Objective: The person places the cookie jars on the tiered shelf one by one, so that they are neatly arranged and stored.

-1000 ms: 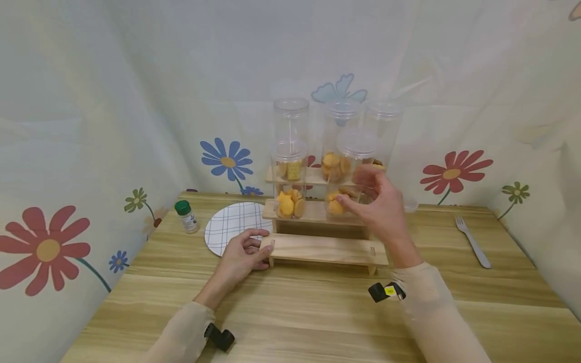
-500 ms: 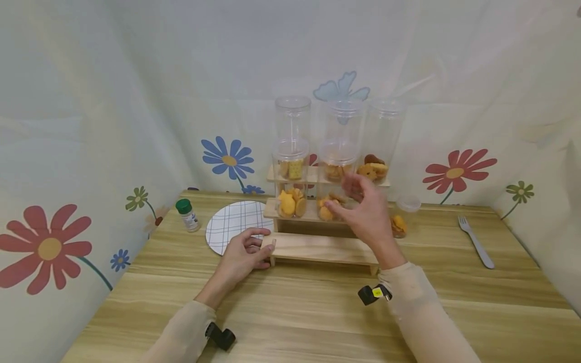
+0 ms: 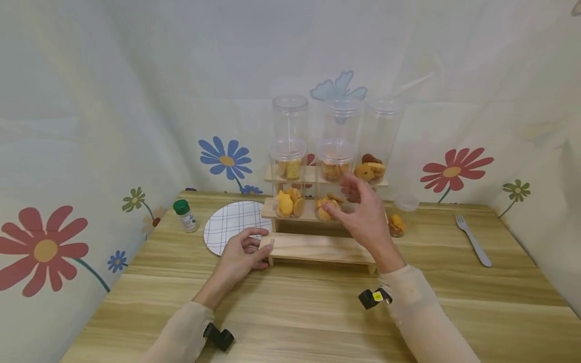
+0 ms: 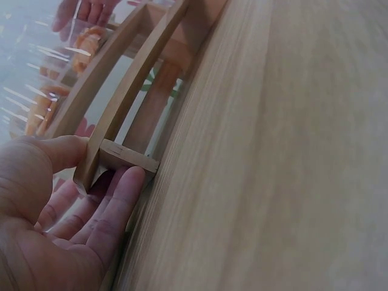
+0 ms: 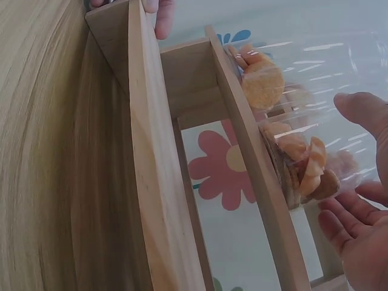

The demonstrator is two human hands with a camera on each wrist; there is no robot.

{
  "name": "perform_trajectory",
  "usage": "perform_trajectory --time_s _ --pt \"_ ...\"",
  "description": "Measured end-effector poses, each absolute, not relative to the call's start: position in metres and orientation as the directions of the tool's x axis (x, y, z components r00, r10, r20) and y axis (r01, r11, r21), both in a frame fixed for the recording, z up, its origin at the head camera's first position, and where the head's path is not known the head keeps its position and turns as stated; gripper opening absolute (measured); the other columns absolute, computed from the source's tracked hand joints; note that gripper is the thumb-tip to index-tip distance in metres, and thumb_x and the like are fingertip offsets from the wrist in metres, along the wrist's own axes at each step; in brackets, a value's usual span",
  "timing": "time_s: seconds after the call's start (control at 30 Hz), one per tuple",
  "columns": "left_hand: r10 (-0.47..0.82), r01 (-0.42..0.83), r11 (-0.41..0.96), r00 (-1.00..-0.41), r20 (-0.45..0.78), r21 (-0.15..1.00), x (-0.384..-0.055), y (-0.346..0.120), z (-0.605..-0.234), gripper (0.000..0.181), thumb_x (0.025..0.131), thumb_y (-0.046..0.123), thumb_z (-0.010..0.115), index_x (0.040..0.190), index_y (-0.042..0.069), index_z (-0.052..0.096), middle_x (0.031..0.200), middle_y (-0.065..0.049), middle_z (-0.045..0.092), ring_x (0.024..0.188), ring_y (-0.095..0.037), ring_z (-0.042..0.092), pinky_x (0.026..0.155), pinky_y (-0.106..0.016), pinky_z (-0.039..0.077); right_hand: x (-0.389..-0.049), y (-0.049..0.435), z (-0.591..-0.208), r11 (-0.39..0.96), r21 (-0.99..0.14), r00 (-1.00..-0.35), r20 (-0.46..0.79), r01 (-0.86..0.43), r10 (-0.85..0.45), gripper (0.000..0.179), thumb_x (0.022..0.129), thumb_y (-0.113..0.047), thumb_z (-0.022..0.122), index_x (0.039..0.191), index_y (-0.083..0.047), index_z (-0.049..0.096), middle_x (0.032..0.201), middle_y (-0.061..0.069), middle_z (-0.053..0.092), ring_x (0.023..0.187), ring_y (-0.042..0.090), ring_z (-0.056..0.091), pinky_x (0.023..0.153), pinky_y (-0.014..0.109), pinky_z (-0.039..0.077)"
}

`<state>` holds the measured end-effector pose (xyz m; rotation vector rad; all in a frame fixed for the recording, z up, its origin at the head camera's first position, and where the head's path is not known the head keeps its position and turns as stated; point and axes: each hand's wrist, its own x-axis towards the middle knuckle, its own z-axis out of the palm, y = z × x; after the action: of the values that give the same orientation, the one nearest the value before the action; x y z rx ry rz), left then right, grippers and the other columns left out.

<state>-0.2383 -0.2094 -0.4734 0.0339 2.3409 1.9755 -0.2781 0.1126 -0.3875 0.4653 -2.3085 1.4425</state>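
Observation:
A wooden tiered rack (image 3: 317,248) stands on the table. My left hand (image 3: 238,257) grips the left end of its lowest step, thumb on the board and fingers against the leg (image 4: 130,156). On the middle step my right hand (image 3: 368,217) holds a clear cookie jar (image 5: 309,167) at its lower part, with the thumb at one side and fingers at the other. The hand covers part of this jar. Beside it on the same step stands another cookie jar (image 3: 287,201). Several taller-standing jars of cookies, one a right-hand jar (image 3: 371,169), occupy the top step behind.
A small lidded jar (image 3: 397,224) with cookies stands right of the rack. Farther right lies a fork (image 3: 473,241). At the left are a checked round plate (image 3: 220,227) and a green-capped shaker bottle (image 3: 185,217). A flower-printed curtain (image 3: 254,65) hangs behind the table.
My right hand has moved left along the middle step with the cookie jar, bringing it nearer the left jar. Over the last half second it has stayed still. My left hand has not moved.

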Motion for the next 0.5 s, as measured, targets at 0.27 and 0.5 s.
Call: perform_trajectory --time_s 0.27,0.5 --pt "0.064 -0.044 0.176 -0.996 -0.056 0.983 -0.238 -0.210 -0.475 0.045 0.102 0.012 0.084 0.144 0.010 0.067 0.118 -0.018 0.072 0.095 -0.025 0.077 0.080 -0.044 0.074 -0.273 0.125 -0.389 0.379 -0.815 -0.892 0.445 -0.438 -0.073 0.087 0.092 -0.029 0.097 0.162 -0.008 0.051 0.151 0.009 0.065 0.136 0.033 0.063 0.118 0.051 0.054" --pt "0.073 -0.034 0.166 -0.996 -0.047 0.985 -0.240 -0.210 -0.476 0.046 0.102 0.010 0.084 0.145 0.009 0.066 0.116 -0.018 0.072 0.094 -0.024 0.077 0.080 -0.044 0.074 -0.264 0.148 -0.381 0.327 -0.788 -0.840 0.542 -0.521 -0.034 0.076 0.094 -0.011 0.093 0.159 -0.004 0.054 0.146 0.015 0.067 0.132 0.030 0.066 0.110 0.029 0.053"
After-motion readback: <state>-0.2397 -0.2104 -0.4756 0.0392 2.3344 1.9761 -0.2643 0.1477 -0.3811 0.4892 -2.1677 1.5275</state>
